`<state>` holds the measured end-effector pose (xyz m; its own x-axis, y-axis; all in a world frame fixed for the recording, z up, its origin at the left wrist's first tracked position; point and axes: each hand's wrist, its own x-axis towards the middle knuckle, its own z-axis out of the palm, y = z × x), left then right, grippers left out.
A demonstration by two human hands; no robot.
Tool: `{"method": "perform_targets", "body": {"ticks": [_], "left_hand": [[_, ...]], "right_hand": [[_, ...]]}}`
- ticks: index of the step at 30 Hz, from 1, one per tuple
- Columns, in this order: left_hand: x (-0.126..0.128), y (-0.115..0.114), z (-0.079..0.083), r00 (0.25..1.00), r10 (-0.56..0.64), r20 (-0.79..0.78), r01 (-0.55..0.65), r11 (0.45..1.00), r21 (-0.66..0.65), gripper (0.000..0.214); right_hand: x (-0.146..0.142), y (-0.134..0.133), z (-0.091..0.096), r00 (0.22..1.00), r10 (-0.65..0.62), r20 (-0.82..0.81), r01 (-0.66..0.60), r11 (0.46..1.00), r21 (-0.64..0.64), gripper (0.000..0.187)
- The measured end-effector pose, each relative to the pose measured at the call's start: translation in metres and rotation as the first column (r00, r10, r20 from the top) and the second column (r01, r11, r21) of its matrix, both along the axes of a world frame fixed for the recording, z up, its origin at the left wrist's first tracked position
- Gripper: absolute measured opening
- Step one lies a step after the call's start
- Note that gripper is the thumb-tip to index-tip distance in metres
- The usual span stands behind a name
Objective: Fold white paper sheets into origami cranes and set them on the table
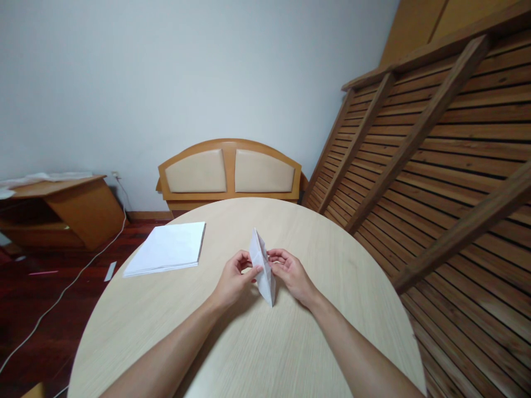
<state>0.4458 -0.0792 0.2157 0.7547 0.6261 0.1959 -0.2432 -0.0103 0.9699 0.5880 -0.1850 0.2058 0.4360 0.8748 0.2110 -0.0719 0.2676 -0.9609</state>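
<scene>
Between my two hands is a folded piece of white paper (262,262), held nearly upright just over the round table (323,342). It has pointed ends at top and bottom and a crease along its length. My left hand (236,277) pinches its left side, with the thumb pressed on the near face. On the other side, my right hand (292,273) grips the right edge between thumb and fingers. Some right fingertips are partly hidden behind the paper.
A stack of white paper sheets (168,246) lies at the table's left. A slatted wooden frame (406,182) leans along the right side. Beyond the table stands a headboard (230,168). A wooden desk (74,204) and a white cable (78,276) are at left.
</scene>
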Motion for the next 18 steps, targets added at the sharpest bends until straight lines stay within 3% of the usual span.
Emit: {"method": "perform_targets", "body": {"ticks": [12, 18], "left_hand": [[0.002, 0.005, -0.003, 1.0, 0.02, -0.021, -0.019, 1.0, 0.021, 0.038], [0.003, 0.008, -0.004, 0.998, 0.043, -0.047, -0.042, 0.999, 0.031, 0.038]], "right_hand": [[-0.002, -0.005, 0.007, 0.988, 0.091, 0.123, -0.088, 0.996, -0.035, 0.03], [0.001, 0.002, -0.005, 0.993, -0.038, 0.112, 0.041, 0.999, -0.022, 0.034]]}}
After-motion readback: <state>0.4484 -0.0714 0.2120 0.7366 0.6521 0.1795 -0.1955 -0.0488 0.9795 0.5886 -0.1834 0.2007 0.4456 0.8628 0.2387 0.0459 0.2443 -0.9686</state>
